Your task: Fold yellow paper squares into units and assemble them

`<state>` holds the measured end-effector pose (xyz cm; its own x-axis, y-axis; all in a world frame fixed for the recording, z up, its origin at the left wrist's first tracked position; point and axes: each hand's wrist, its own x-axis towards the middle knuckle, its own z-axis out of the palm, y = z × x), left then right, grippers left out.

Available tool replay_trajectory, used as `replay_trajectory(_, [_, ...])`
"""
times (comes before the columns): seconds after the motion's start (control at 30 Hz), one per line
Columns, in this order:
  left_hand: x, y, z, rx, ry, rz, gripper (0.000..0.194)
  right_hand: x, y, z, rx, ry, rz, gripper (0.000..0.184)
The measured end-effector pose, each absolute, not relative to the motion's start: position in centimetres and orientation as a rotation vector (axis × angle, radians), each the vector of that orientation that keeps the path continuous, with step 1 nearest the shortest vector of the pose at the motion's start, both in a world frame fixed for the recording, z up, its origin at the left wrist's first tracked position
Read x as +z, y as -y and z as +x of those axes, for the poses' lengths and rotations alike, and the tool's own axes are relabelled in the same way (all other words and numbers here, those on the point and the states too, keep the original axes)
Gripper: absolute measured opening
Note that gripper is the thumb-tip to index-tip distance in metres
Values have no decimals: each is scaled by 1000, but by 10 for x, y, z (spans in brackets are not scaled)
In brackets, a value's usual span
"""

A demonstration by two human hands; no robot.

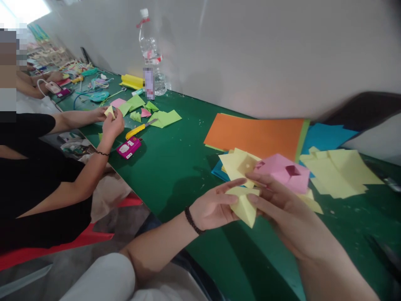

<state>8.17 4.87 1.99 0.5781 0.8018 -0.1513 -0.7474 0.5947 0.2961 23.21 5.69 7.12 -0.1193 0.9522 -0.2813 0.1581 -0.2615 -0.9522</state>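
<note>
My left hand [214, 207] and my right hand [283, 209] meet over the green table [175, 167] and both pinch a small folded yellow paper piece [244, 207]. The left thumb and fingers grip its left side, and the right fingers press its upper right edge. Just behind it lie a folded pink paper shape [283, 169] and a folded yellow shape [238, 164].
Orange [255, 133], blue [327, 136] and yellow sheets [340, 169] lie at the back right. A person on the left folds a small yellow paper [109, 112] near green pieces [164, 118], a yellow knife [138, 130], a pink box [129, 147] and a water bottle [150, 50].
</note>
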Motion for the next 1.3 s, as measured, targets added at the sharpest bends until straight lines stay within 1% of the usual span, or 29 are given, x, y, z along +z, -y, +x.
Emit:
replay_trajectory(0.2, [16, -48, 82, 969, -255, 206, 52, 68, -59, 230, 1425, 1319, -1461, 58])
replay_trajectory(0.47, [15, -50, 81, 938, -300, 190, 58, 68, -59, 230, 1340, 1362, -1489, 56])
replay_trajectory(0.63, [18, -50, 81, 954, -293, 181, 56, 69, -59, 229, 1322, 1359, -1511, 56])
replay_trajectory(0.87, [17, -49, 80, 959, -281, 188, 55, 72, -58, 228, 1353, 1336, -1504, 58])
replay_trajectory(1.13, [19, -49, 82, 969, -283, 205, 59, 73, -56, 226, 1368, 1290, -1510, 55])
replay_trajectory(1.3, [18, -49, 83, 960, -258, 217, 56, 76, -56, 225, 1459, 1198, -1474, 55])
